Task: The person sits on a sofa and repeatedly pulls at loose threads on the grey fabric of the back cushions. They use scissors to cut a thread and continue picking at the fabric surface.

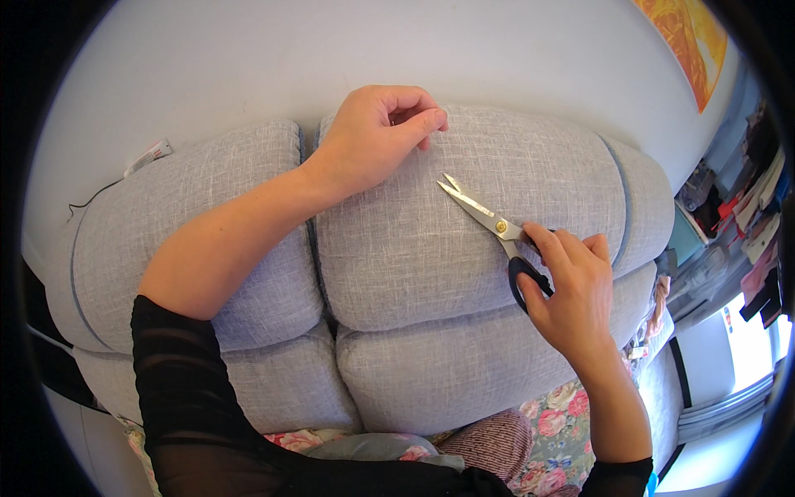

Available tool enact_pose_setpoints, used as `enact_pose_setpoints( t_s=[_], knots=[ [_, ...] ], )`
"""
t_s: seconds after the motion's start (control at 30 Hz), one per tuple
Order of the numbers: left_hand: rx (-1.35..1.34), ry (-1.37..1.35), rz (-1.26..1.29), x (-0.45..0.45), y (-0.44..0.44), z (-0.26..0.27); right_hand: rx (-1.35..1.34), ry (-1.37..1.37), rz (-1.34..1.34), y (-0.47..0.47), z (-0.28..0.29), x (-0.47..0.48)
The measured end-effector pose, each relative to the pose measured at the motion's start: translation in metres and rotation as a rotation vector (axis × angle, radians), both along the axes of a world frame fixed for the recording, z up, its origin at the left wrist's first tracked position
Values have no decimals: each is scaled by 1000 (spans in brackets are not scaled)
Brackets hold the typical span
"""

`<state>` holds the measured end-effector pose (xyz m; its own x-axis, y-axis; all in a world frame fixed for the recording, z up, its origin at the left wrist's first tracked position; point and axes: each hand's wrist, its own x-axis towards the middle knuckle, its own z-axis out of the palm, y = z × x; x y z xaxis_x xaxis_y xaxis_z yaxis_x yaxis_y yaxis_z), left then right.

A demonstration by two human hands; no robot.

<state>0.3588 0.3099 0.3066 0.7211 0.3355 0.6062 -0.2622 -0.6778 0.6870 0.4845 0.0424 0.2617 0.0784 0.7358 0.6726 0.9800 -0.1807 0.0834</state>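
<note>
My right hand [574,292] grips a pair of scissors [501,227] by its dark handles. The metal blades point up and to the left, slightly apart, with a brass-coloured pivot screw between blades and handles. My left hand [397,124] is above the upper grey fabric cushion [422,261], beyond the scissor tips. Its fingers are curled, with the thumb against them; nothing can be made out between them. Between the blades no material shows. Padded cushions of what looks like a sofa back lie before me, with a dark seam gap near the middle.
A white wall [261,56] rises behind the cushions. A white tube-like item [148,158] with a dark cord lies at the far left. Floral fabric [553,428] covers the surface below me. Hanging clothes [754,205] and an orange picture [689,43] are at the right.
</note>
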Motion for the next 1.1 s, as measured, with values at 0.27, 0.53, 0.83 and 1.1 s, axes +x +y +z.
enact_pose_setpoints(
  t_s=[0.27,0.53,0.83,1.1],
  knots=[
    [11,-3,6,0,-1,0,-28,-20,-30,0,3,0],
    [12,-4,3,0,-1,1,-7,62,-36,-2,0,8],
    [2,3,27,0,-3,1,-16,130,-32,-2,0,5],
    [-8,41,37,0,0,-1,-3,20,12,10,9,6]
  ],
)
